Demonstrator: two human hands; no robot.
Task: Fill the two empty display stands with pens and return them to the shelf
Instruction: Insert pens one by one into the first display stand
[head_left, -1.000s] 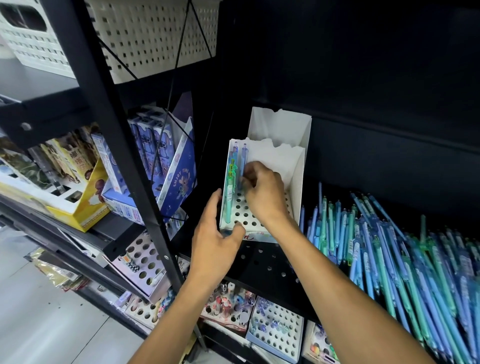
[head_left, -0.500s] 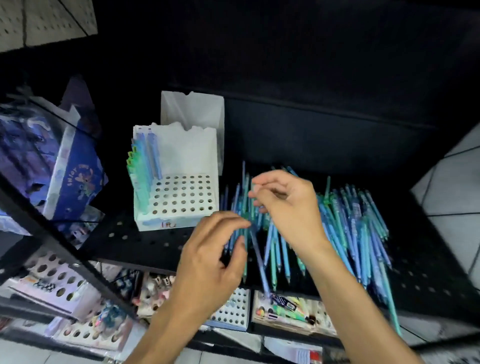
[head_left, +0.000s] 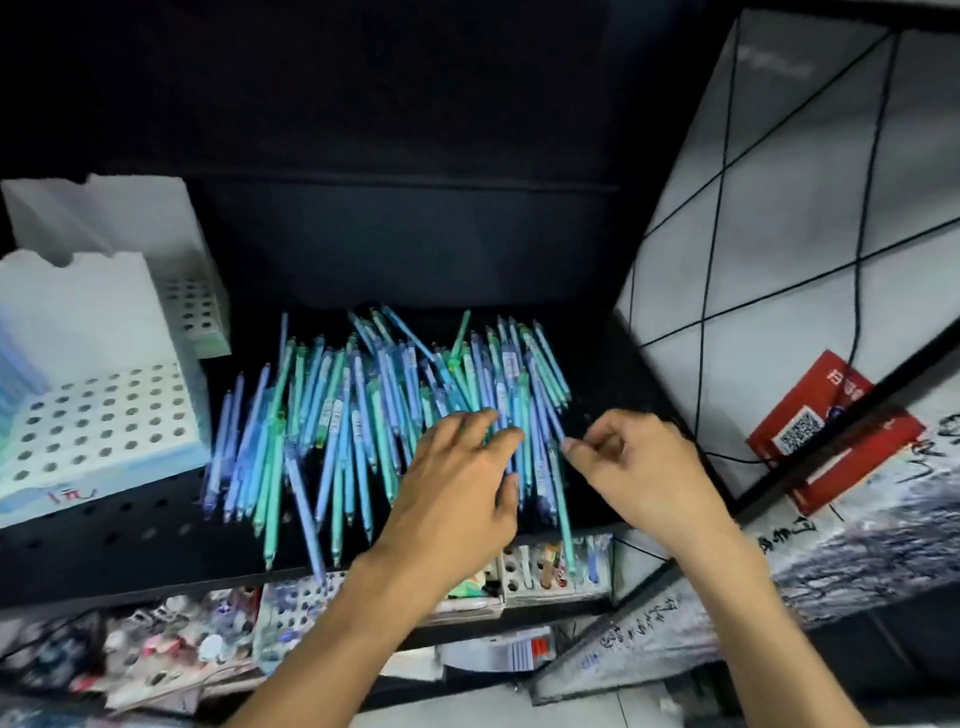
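Black perforated metal shelving (head_left: 130, 540) carries everything here: nearest, the left hand (head_left: 457, 478) lies with loose, spread fingers touching a heap of loose blue and green plastic pens (head_left: 363, 415), while the right hand (head_left: 631, 462), just right of the heap, has its fingers curled with thumb against forefinger, though I cannot tell whether it pinches a pen.

Left of the heap, the white punched-top display stand (head_left: 98, 431) shows mostly vacant holes with pens only at its left edge, and the second white stand (head_left: 192, 306) behind it looks unfilled, so filling seems barely begun. Several pens overhang the shelf's front lip, bare shelf stays open beyond the heap, and a grey wire-crossed side panel (head_left: 779, 208) hems the right.
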